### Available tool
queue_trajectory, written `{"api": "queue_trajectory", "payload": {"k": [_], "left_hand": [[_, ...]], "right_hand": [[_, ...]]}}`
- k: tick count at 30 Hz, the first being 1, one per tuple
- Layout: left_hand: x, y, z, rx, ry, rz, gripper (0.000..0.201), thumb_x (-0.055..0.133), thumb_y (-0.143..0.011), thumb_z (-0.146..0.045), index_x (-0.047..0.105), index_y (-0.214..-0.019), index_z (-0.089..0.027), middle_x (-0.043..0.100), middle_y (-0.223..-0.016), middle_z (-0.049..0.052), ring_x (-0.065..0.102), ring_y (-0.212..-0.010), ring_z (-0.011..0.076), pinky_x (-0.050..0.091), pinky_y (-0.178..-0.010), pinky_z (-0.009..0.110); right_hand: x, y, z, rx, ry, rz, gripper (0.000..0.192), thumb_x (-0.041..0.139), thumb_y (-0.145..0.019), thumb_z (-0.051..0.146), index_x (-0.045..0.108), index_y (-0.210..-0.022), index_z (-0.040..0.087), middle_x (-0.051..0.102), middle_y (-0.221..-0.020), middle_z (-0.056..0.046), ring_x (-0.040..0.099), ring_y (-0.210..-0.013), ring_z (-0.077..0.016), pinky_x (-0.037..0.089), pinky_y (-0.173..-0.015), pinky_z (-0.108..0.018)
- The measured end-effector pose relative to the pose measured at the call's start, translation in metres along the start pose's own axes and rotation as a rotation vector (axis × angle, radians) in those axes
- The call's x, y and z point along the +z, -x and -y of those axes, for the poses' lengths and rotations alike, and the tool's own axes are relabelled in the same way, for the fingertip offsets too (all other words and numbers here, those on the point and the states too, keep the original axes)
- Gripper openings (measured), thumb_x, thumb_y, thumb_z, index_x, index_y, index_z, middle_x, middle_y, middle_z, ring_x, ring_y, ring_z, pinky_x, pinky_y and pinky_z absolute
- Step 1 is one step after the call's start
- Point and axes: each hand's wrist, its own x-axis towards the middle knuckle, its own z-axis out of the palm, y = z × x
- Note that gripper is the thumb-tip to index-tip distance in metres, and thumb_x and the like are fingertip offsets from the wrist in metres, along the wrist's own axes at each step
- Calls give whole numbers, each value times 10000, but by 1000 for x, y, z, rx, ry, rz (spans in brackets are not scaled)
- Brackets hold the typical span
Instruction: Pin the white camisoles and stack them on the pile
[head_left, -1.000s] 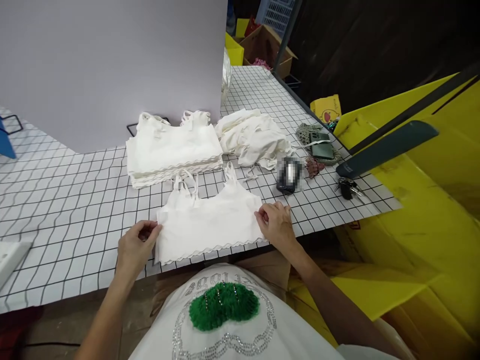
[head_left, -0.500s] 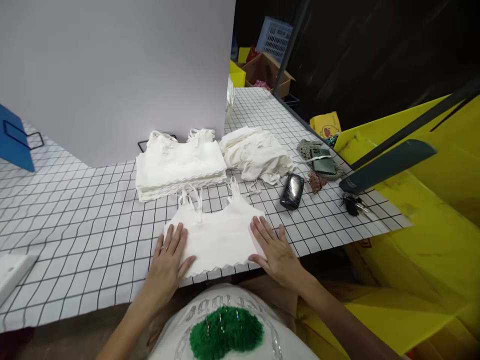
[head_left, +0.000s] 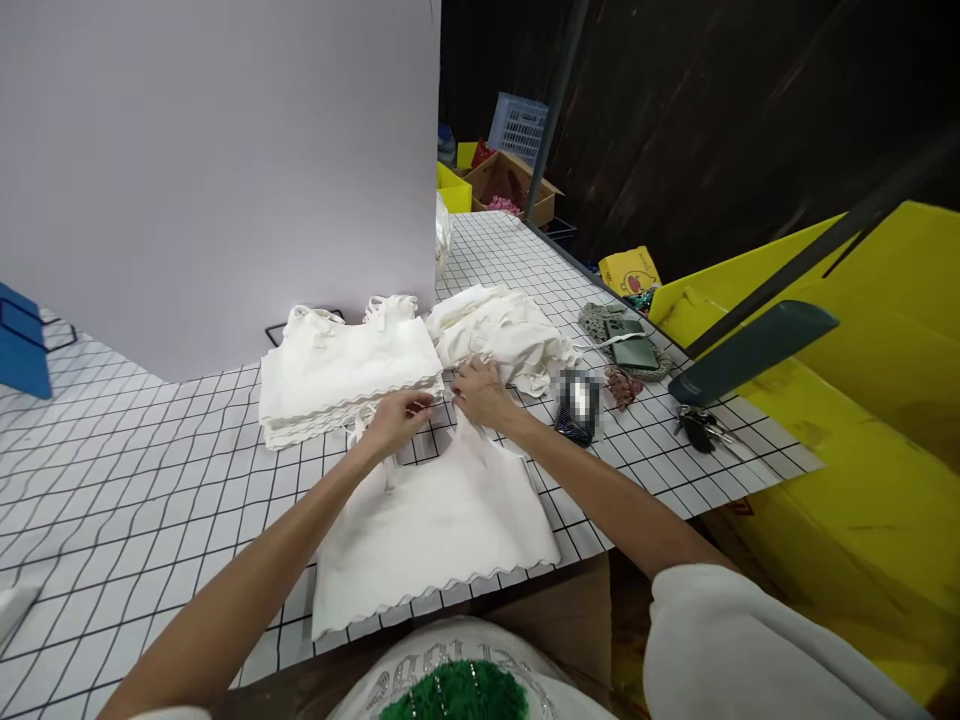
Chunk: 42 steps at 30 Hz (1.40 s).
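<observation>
A white crop top (head_left: 435,530) with a scalloped hem lies flat at the near edge of the grid-patterned table (head_left: 150,480). My left hand (head_left: 397,420) pinches the top's left straps at its far end. My right hand (head_left: 480,392) grips the right straps just beside it. Behind my hands sits a neat stack of folded white tops (head_left: 345,365). To its right lies a loose heap of white tops (head_left: 502,335).
A dark phone (head_left: 577,405), a green wallet on a knitted pouch (head_left: 630,335) and keys (head_left: 701,430) lie on the table's right part. Yellow bins (head_left: 862,400) stand to the right. A pale backdrop board (head_left: 225,160) rises behind the stack. A blue object (head_left: 22,345) is at far left.
My hands left the top's body, where they lay flat, and reached forward to its straps, closing on them. The camera view tipped forward.
</observation>
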Motion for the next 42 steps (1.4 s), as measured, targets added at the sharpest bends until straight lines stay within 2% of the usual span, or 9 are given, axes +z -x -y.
{"api": "queue_trajectory", "payload": {"k": [5, 9, 17, 20, 24, 28, 34, 38, 42], "left_hand": [[16, -25, 2, 3, 165, 113, 456, 758, -653, -262, 741, -1096, -154, 753, -1009, 72, 682, -864, 202, 548, -819, 331], [26, -29, -3, -93, 434, 145, 393, 837, -558, -265, 753, -920, -137, 698, -774, 14, 629, -754, 159, 493, -767, 297], [10, -11, -22, -241, 614, 240, 333, 840, -662, -415, 697, -787, -141, 714, -760, 56, 668, -775, 177, 507, -811, 342], [5, -8, -30, -231, 575, 241, 361, 851, -673, -440, 689, -788, -139, 691, -687, 38, 632, -665, 147, 494, -699, 306], [-7, -7, -40, -220, 428, 225, 385, 859, -657, -441, 732, -843, -128, 679, -622, 37, 602, -583, 137, 475, -606, 286], [-36, 9, -43, -225, 264, 275, 384, 836, -684, -501, 751, -769, -136, 664, -589, 49, 589, -551, 140, 505, -567, 285], [-71, 52, -29, -313, 239, 330, 368, 811, -732, -532, 767, -697, -169, 706, -662, 84, 674, -689, 188, 598, -709, 334], [-65, 71, -29, -398, 311, 244, 378, 838, -701, -530, 804, -818, -173, 745, -819, 98, 654, -634, 156, 605, -701, 355], [-43, 74, -45, -320, 333, 237, 402, 847, -672, -545, 803, -790, -163, 657, -682, 41, 552, -561, 105, 568, -635, 310]], "right_hand": [[9, 3, -4, -49, -144, -127, 141, 571, -886, 144, 694, -829, 184, 672, -859, -77, 525, -927, -254, 416, -870, -411], [8, 14, -10, -145, -379, -323, 124, 561, -866, 134, 645, -806, 203, 651, -783, -35, 532, -797, -211, 445, -795, -365], [1, 23, -10, -140, -459, -381, 116, 565, -896, 189, 656, -967, 209, 685, -929, -72, 571, -927, -246, 475, -863, -409], [0, 20, -7, -175, -464, -298, 270, 630, -862, 203, 671, -1129, 195, 668, -1057, -92, 547, -1026, -259, 459, -938, -430], [-3, 14, -6, -103, -410, -180, 188, 580, -880, 143, 760, -900, 193, 633, -827, -68, 505, -906, -241, 462, -857, -391], [-10, 13, -13, -18, -401, -160, 263, 566, -888, 106, 800, -933, 216, 636, -850, -68, 504, -939, -241, 452, -882, -387], [-8, 16, -26, 7, -442, -120, 295, 582, -891, 106, 814, -1006, 248, 667, -859, -62, 530, -932, -239, 470, -894, -403], [-13, 22, -19, 4, -543, 22, 240, 682, -851, 150, 803, -1046, 222, 718, -1020, -86, 579, -1044, -261, 463, -989, -455], [-33, 31, 15, -155, -928, 290, 511, 770, -827, 357, 661, -1321, 288, 664, -1328, -61, 594, -1226, -245, 460, -1064, -434]]}}
